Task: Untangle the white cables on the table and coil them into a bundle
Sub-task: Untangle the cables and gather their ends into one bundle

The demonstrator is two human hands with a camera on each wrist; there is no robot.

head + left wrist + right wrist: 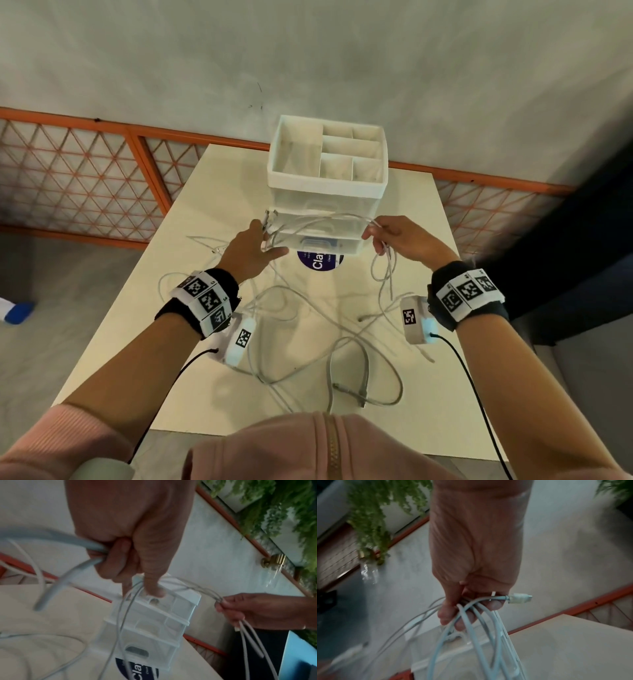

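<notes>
my left hand (pixel 251 251) is raised over the far half of the table (pixel 144 329), its curled fingers (pixel 109 563) gripping white cables (pixel 308 318) while the index finger points out straight with strands draped over it. from that hand a few strands run across in the air, in front of the clear drawer organizer (pixel 327 178), to my right hand (pixel 404 240). the right hand pinches a gathered bunch of strands between thumb and fingertips (pixel 447 615); a white connector (pixel 520 598) sticks out past the fingers, and loops hang down from the grip toward the tabletop. most of the cables lie loose and crossed on the table between and below my two wrists, with a big loop near the front edge and a plug end (pixel 361 399) by it. a round purple sticker (pixel 318 262) sits on the table just in front of the organizer.
</notes>
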